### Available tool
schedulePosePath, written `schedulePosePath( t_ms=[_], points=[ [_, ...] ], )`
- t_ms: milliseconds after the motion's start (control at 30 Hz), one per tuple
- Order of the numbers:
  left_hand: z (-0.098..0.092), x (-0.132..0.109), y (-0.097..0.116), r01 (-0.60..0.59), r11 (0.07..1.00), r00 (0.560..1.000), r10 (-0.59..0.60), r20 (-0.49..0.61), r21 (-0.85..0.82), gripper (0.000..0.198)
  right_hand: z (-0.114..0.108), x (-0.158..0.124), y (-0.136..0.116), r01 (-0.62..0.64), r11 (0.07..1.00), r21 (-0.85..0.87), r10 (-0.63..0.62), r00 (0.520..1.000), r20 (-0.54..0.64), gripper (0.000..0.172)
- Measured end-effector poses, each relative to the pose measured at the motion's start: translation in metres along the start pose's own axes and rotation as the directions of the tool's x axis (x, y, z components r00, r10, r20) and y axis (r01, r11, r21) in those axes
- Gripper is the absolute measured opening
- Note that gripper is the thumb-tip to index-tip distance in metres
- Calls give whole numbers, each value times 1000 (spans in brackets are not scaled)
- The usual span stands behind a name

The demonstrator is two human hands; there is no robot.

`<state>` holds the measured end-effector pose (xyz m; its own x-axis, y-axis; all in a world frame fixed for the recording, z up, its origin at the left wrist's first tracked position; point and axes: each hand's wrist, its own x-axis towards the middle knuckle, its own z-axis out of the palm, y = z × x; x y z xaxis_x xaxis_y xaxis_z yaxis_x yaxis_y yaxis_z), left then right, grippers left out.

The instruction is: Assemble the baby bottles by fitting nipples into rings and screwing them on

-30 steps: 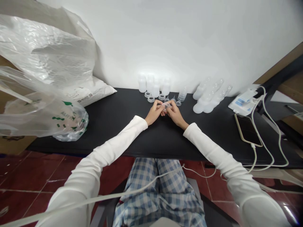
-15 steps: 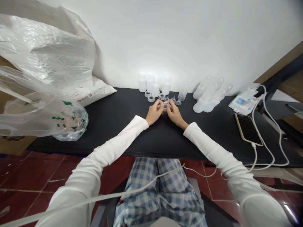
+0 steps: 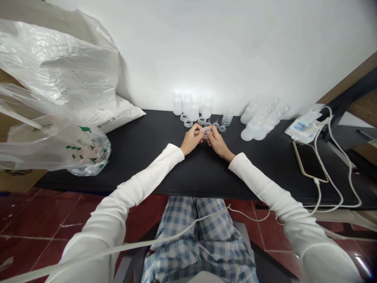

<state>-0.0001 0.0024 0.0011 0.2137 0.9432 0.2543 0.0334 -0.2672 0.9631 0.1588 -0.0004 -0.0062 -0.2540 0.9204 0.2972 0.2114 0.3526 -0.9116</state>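
Left hand (image 3: 192, 137) and right hand (image 3: 218, 143) meet above the black table (image 3: 141, 165), their fingertips together pinching a clear plastic ring (image 3: 206, 131). It sits tilted, a narrow oval whose long side runs left to right between the hands. Just beyond them lie more rings (image 3: 188, 123) and upright white bottles (image 3: 185, 104), with other bottles (image 3: 255, 125) lying further right.

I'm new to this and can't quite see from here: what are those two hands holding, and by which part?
The left hand and right hand together hold a small clear plastic ring by its rim, one from each side; which fingers grip it is too small to tell.
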Motion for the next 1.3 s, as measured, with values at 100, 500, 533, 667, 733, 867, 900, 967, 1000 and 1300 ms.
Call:
schedulePosePath(
  t_ms=[100, 500, 533, 667, 733, 867, 900, 967, 1000, 1300],
  points=[
    [1, 0, 2, -1, 1000, 1000, 2, 27, -30, 36, 0, 1, 3, 44, 997, -60, -46, 999, -27, 35],
    [-1, -2, 1, -28, 999, 999, 29, -17, 44, 27, 3, 1, -1, 56, 997, -59, -58, 998, -36, 38],
    [-1, -1, 0, -15, 1000, 1000, 15, -13, 24, 27, 3, 0, -2, 47, 998, -42, -48, 999, -25, 40],
    [0, 3, -7, 24, 997, 999, -21, 38, -75, 35, 2, 0, -6, 48, 999, -18, -49, 998, -28, 44],
    [0, 4, -8, 34, 994, 997, -25, 77, -106, 37, 2, 0, -7, 59, 998, -36, -60, 997, -44, 43],
    [1, 1, -4, -7, 998, 993, 14, 119, -62, 32, 2, 0, -8, 117, 981, -151, -132, 987, -89, 38],
    [0, 0, -3, -21, 999, 993, 25, 117, -33, 31, 2, 0, -8, 131, 976, -174, -148, 985, -91, 36],
    [0, -1, -1, -41, 999, 994, 38, 100, 29, 29, 3, 0, -7, 138, 972, -190, -157, 984, -87, 34],
    [0, -2, 0, -47, 997, 995, 42, 87, 60, 29, 3, 0, -6, 134, 973, -186, -151, 985, -83, 34],
    [-1, 0, -4, -41, 977, 999, 34, 33, 208, 22, 5, 3, 8, 53, 999, -2, -53, 998, -26, 41]
  ],
)
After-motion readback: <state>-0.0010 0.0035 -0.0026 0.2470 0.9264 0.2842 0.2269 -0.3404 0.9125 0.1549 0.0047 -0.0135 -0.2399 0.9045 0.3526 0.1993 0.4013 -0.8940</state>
